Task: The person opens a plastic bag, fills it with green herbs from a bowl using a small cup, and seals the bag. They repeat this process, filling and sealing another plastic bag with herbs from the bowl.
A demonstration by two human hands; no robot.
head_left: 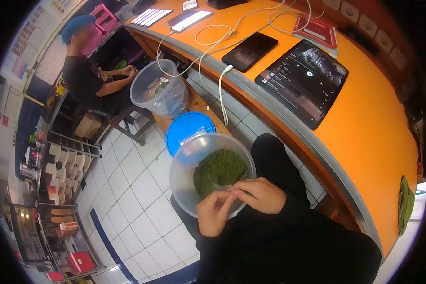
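Observation:
My left hand (214,214) and my right hand (264,195) meet over the near side of a translucent plastic bucket (181,177). Fingers of both are closed in a pinch on a small clear plastic bag (221,186), whose far end points into the bucket. Inside the bucket lies a heap of finely chopped green leaves (217,165). Just beyond its rim, a round blue lid (182,128) carries several small clear bags (199,134).
A second translucent bucket (175,99) holding small packets stands on a wooden bench (201,102). A seated person (87,71) in a blue cap works beside it. To the right, an orange counter (359,156) bears a tablet (303,80), phones and white cables, one hanging over its edge.

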